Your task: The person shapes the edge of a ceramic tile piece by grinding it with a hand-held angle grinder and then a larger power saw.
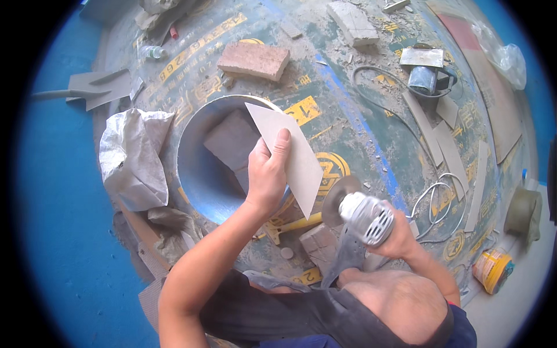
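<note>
My left hand [268,171] grips a pale, four-sided piece of tile [303,165], thumb on its upper face. The tile is tilted over the right rim of a round blue-grey tub [194,165]. Inside that tub lie grey blocks [232,139], partly hidden by my hand and the tile. In my right hand [399,239] is a white angle grinder [368,219], its fingers closed around the body. The grinder's round disc [336,200] is just right of the tile's lower corner, with a small gap between them. Whether the disc spins I cannot tell.
A reddish brick [253,60] and a pale block [353,23] lie beyond the tub. Cut tile strips [449,156] and a white cable [432,203] are to the right. A white sack [136,159] and a shovel [101,88] are left. A yellow bucket [493,271] sits lower right.
</note>
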`<act>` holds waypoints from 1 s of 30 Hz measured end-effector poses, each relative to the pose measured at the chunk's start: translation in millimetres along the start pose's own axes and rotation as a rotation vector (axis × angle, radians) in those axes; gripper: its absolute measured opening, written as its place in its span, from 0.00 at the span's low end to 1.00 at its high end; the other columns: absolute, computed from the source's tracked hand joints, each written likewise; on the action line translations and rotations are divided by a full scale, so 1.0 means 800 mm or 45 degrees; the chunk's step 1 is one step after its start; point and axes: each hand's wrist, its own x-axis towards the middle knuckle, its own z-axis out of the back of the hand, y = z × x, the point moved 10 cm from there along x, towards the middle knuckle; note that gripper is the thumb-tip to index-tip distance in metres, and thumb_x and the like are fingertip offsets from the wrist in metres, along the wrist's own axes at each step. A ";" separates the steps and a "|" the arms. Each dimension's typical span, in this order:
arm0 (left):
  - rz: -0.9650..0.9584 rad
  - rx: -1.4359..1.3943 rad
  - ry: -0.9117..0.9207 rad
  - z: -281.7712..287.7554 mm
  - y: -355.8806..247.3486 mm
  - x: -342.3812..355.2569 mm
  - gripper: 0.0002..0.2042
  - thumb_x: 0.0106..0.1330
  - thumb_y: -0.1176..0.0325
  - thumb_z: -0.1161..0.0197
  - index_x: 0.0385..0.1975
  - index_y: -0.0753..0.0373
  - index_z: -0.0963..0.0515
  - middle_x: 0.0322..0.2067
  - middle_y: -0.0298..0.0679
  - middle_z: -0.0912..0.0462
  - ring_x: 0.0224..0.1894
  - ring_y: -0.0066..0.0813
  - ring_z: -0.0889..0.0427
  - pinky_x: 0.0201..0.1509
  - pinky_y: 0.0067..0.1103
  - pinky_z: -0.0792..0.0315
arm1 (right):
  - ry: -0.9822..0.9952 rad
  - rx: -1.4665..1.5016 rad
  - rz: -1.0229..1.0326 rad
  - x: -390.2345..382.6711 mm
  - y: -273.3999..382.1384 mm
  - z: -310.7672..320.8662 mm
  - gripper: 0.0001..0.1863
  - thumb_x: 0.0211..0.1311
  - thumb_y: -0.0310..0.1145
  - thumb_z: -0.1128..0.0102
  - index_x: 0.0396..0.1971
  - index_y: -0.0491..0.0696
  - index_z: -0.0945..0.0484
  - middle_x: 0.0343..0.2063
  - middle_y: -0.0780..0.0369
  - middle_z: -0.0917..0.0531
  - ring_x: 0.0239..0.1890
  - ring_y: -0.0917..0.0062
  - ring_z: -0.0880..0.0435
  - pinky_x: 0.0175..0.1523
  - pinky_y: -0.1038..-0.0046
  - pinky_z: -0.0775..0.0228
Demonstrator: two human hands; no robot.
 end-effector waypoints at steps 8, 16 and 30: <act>-0.173 0.226 -0.015 0.002 -0.011 0.002 0.26 0.83 0.47 0.55 0.47 0.68 0.23 0.36 0.37 0.16 0.36 0.22 0.20 0.43 0.23 0.26 | 0.123 -0.238 0.169 0.009 0.023 -0.032 0.37 0.36 0.37 0.20 0.53 0.46 0.21 0.43 0.54 0.14 0.44 0.54 0.13 0.48 0.61 0.20; -0.179 0.302 -0.045 0.000 -0.018 0.001 0.27 0.83 0.47 0.56 0.46 0.69 0.22 0.34 0.39 0.16 0.35 0.25 0.20 0.42 0.24 0.26 | 0.011 0.007 -0.006 0.040 -0.015 -0.006 0.34 0.35 0.31 0.20 0.49 0.46 0.23 0.38 0.55 0.14 0.42 0.55 0.12 0.48 0.65 0.22; -0.213 0.282 -0.049 0.003 -0.014 0.003 0.28 0.83 0.46 0.56 0.47 0.69 0.22 0.35 0.39 0.16 0.35 0.25 0.19 0.41 0.25 0.25 | 0.066 -0.006 0.112 0.042 0.006 -0.018 0.36 0.37 0.33 0.19 0.52 0.46 0.23 0.38 0.53 0.13 0.43 0.51 0.13 0.47 0.63 0.21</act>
